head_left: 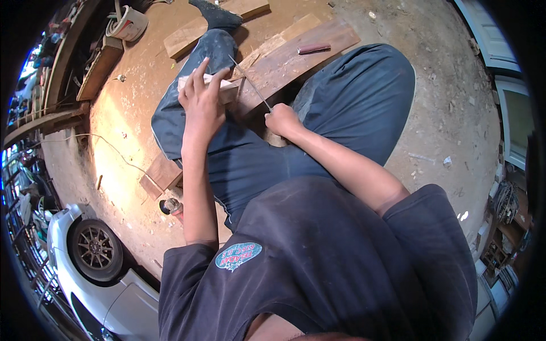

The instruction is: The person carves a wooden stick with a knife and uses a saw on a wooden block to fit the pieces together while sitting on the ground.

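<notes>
I sit with my legs spread around a long reddish-brown plank (267,85). My left hand (203,105) grips a pale wooden block (228,91) from above and behind, its fingers spread over the block near my left knee. My right hand (283,121) is closed in a fist around the lower end of a thin, straight metal tool (250,81), perhaps a file or narrow blade; its handle is hidden in my fist. The tool slants up and left, passing close beside the block. Whether they touch, I cannot tell. A dark red, oblong object (314,49) rests on the plank.
Wood pieces (186,38) lie beyond my left leg, with another block (164,171) by my left forearm. A white bucket (128,24) stands far left. A thin cord (114,146) crosses the floor. At lower left is a silver car (122,295); white-framed panels (512,116) line the right.
</notes>
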`<state>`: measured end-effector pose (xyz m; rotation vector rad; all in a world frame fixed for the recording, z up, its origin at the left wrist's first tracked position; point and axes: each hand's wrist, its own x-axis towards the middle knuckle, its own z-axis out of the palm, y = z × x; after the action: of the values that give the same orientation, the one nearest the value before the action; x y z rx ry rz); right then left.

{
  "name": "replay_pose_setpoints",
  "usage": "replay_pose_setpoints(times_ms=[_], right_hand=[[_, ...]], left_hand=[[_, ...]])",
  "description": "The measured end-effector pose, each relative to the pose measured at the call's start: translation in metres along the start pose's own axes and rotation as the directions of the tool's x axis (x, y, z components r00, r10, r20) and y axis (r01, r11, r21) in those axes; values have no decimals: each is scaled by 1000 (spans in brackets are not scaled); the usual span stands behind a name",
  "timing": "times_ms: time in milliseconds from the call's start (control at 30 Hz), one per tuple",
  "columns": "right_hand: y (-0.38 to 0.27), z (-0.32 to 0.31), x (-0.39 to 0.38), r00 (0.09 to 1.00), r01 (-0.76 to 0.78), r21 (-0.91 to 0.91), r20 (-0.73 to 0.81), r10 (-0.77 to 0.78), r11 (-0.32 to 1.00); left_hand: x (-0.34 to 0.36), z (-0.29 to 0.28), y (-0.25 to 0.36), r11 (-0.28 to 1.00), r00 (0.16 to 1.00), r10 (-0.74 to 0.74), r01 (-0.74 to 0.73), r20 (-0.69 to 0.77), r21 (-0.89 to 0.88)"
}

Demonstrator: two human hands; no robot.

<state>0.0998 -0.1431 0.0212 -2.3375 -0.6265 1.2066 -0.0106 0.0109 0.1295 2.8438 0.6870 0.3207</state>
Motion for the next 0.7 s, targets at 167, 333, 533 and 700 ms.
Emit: replay_pose_setpoints(times_ms=[167,333,533,700], right_hand=[[2,0,3,1000,-16,1,24,16,1000],[-2,3,2,998,-38,7,44,37,999],[2,7,-4,963,205,74,-195,-188,976],[11,14,3,966,209,43,-165,-199,977]], left_hand=[[4,16,9,970,975,-121,77,-185,-229],[2,42,-14,837,878,-243,-26,-413,-547],[6,44,-4,826,809,-394,105,-435,-553],[16,38,4,811,831,-399,122,-388,-572]])
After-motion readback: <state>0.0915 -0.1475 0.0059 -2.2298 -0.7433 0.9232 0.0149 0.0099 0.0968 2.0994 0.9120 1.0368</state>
